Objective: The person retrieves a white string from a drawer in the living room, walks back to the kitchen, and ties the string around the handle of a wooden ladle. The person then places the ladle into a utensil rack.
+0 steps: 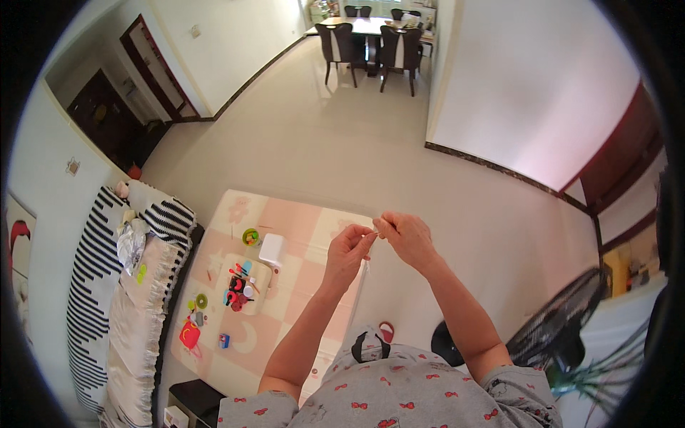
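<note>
Both hands are raised in front of me, their fingertips almost touching. Between thumb and forefinger, my left hand [348, 254] pinches a thin whitish strand, too small to identify. My right hand [406, 238] pinches the same strand from the other side, fingers curled. A short pale end of the strand [367, 266] hangs below the left fingers. Beneath and to the left lies a pink and cream play mat [299, 214], with a small cream table [263, 278] bearing red and black toys [237, 289].
On the mat are a white stool [272, 250], a green bowl [250, 237], a red toy bag [190, 334] and a blue box [223, 341]. A covered sofa [134, 321] runs along the left. A black fan [562, 315] stands at right. Dining chairs [400, 48] are far ahead.
</note>
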A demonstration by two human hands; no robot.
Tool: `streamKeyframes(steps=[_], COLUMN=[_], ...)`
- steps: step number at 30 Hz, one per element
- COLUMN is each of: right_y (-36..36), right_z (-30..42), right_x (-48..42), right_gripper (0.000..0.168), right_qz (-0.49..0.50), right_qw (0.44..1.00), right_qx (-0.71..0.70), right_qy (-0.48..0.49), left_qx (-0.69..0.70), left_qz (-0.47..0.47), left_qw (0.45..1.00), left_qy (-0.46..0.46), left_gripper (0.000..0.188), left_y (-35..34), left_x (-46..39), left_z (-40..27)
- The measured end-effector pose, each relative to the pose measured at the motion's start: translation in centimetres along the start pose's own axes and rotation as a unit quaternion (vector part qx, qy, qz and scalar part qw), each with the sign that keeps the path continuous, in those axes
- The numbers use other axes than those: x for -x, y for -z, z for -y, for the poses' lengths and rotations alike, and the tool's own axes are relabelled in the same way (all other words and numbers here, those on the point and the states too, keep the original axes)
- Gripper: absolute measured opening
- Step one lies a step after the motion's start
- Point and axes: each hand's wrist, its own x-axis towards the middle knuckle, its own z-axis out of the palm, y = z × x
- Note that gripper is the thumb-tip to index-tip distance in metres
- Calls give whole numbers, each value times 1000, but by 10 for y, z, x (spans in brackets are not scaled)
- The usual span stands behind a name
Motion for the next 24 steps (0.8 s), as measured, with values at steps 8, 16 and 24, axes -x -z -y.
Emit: streamKeyframes(steps=[8,16,24], right_y=[-1,6,-22], right_z=[-54,-74,-102], right_x=[-187,-401,-598], right_gripper=[14,8,18], right_qz=[138,153,55], right_qw=[938,927,949], right_qx=[-308,-340,-308], right_qy=[81,-31,44], left_qx=[173,221,9], left_qz=[-34,-21,-101], left_qw=[982,973,995], left_qy=[69,71,-9], left_gripper=[16,19,19], left_y=[29,50,89], left_x=[-179,-384,-575], left_z=[13,3,-4])
